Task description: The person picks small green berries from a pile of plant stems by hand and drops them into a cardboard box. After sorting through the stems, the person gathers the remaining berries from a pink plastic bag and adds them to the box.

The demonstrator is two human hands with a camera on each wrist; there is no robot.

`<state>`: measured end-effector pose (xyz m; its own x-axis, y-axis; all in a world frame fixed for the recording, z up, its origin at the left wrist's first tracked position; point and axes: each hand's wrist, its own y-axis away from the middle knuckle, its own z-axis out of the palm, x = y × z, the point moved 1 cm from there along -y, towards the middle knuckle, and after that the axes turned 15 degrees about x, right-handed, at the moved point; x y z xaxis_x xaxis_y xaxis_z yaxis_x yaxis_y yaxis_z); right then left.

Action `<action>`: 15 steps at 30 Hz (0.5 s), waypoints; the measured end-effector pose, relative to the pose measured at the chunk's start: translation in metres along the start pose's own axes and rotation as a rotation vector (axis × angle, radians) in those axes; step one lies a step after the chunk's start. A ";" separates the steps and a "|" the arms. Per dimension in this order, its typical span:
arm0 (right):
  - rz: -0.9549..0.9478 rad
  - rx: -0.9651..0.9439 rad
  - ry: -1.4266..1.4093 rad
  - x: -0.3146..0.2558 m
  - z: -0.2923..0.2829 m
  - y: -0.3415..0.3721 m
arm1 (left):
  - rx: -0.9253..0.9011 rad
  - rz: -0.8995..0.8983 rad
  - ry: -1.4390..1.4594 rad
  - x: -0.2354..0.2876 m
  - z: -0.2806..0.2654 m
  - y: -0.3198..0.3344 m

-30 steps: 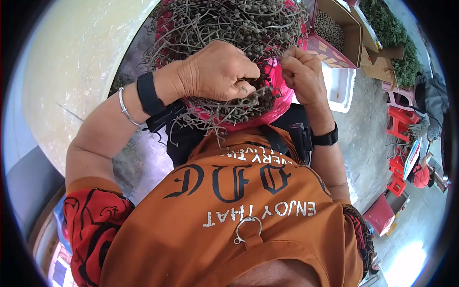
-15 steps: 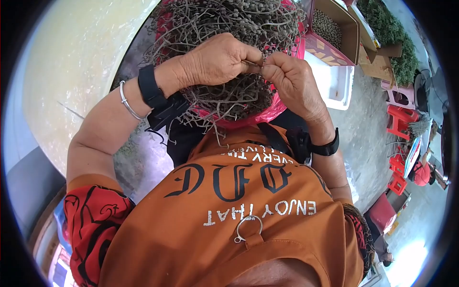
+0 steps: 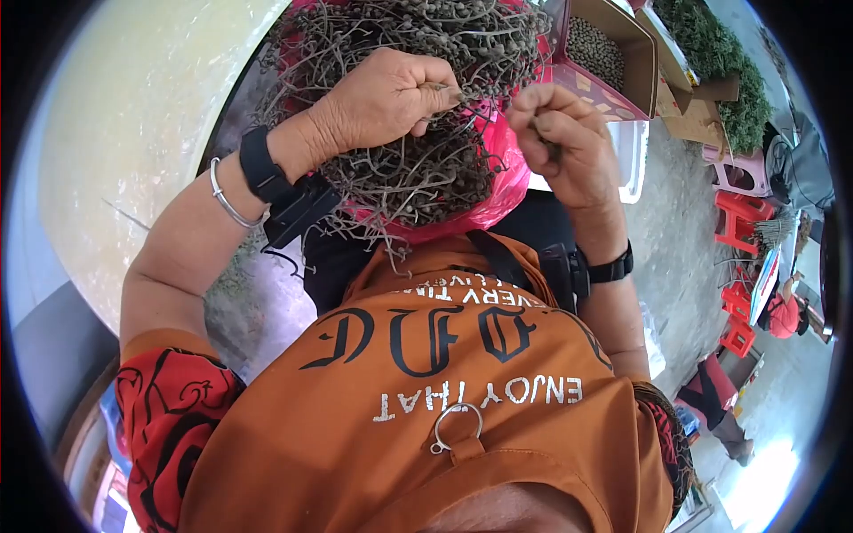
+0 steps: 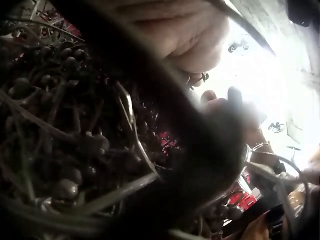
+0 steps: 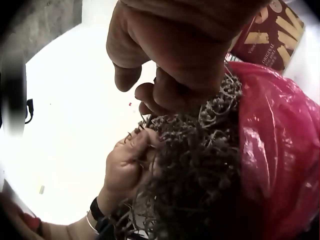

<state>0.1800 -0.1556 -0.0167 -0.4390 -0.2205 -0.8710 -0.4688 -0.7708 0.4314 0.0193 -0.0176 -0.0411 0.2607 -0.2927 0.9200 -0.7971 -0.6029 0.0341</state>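
A heap of dry grey-brown stems with small round heads (image 3: 418, 182) fills a pink plastic bag (image 3: 508, 191) at the lap. Over the heap, the left hand (image 3: 373, 102) pinches a thin stem between thumb and forefinger. To its right and apart from it, the right hand (image 3: 573, 147) has its fingers curled round small dark round pieces (image 3: 553, 149). In the right wrist view the right hand (image 5: 175, 47) hangs above the left hand (image 5: 124, 167), beside the heap (image 5: 195, 165). The left wrist view has the heap (image 4: 65, 145) close up, partly behind a dark blur.
Beyond the bag at the right stand a box of round pieces (image 3: 595, 53) and a white tray (image 3: 633, 160). Green plants (image 3: 746, 107) and red stools (image 3: 742, 220) lie farther right. A pale yellowish surface (image 3: 133, 133) is at the left.
The hands met at their fingertips half a second ago and are now apart. The left hand has shifted left and slightly up, the right hand to the right, with its palm turned more into view.
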 end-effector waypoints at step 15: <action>-0.219 -0.214 0.625 0.028 0.014 -0.008 | -0.048 0.434 -0.162 -0.003 0.007 0.005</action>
<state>0.1602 -0.1473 -0.0415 0.2022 -0.2997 -0.9324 -0.3061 -0.9236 0.2306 0.0179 -0.0247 -0.0467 -0.0237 -0.6251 0.7802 -0.8748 -0.3648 -0.3188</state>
